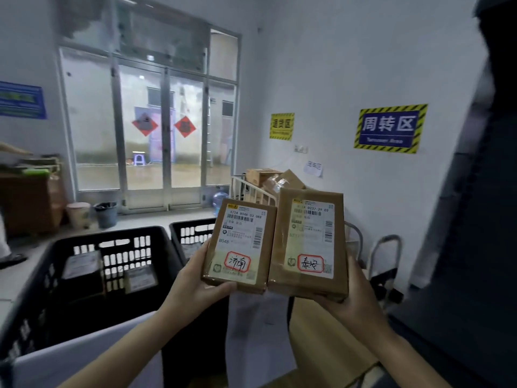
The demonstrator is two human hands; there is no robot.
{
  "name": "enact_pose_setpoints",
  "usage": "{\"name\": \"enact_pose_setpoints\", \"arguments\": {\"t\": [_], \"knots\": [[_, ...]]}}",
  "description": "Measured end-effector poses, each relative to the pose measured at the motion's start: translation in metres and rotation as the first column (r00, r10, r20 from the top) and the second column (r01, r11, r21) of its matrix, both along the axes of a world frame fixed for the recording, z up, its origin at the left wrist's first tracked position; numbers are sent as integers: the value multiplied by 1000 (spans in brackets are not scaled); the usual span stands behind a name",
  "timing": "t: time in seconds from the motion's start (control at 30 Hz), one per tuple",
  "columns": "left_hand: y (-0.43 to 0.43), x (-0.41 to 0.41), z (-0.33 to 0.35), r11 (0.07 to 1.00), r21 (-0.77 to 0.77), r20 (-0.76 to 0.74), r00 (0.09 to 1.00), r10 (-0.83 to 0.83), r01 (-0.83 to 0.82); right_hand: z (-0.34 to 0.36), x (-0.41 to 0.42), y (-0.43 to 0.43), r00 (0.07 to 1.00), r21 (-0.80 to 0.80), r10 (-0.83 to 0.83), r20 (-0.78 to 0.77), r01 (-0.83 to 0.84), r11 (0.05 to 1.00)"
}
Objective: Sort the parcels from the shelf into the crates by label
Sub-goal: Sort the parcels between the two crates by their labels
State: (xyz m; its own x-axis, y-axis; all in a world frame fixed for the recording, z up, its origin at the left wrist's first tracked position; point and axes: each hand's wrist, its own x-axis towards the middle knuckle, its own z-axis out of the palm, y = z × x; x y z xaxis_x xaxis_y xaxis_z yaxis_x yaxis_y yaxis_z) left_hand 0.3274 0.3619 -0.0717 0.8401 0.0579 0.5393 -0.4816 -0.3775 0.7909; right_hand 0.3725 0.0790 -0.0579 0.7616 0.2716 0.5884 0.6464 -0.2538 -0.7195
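The person holds two brown parcels up side by side, labels facing the camera. The left hand [195, 278] grips the left parcel [240, 245] at its lower left corner, and the right hand [352, 298] grips the right parcel [310, 242] at its lower right corner; most fingers are hidden behind the boxes. The parcels touch along their inner edges. Each bears a red-bordered handwritten tag, and the left tag [238, 263] reads differently from the right tag [310, 263], so they probably go to different crates. The step in hand looks like reading and comparing. The near crate [106, 233] at the left already has a few parcels in it, and the far crate [193, 233] stands just behind it. No crate marking shows, so matching each tag against parcels already inside would be wise. Lowering one parcel at a time, label up, should keep later checks easy
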Motion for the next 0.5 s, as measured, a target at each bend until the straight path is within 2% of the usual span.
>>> {"name": "enact_pose_setpoints", "arguments": {"t": [0.27, 0.5], "knots": [[77, 11, -10, 971, -203, -59, 992, 114, -124, -9, 45, 88, 988, 0, 137, -72, -138, 990], [112, 37, -18, 954, -202, -96, 973, 208, -224, -25, 105, 133, 987, -81, 125, -98, -133, 988]]}}
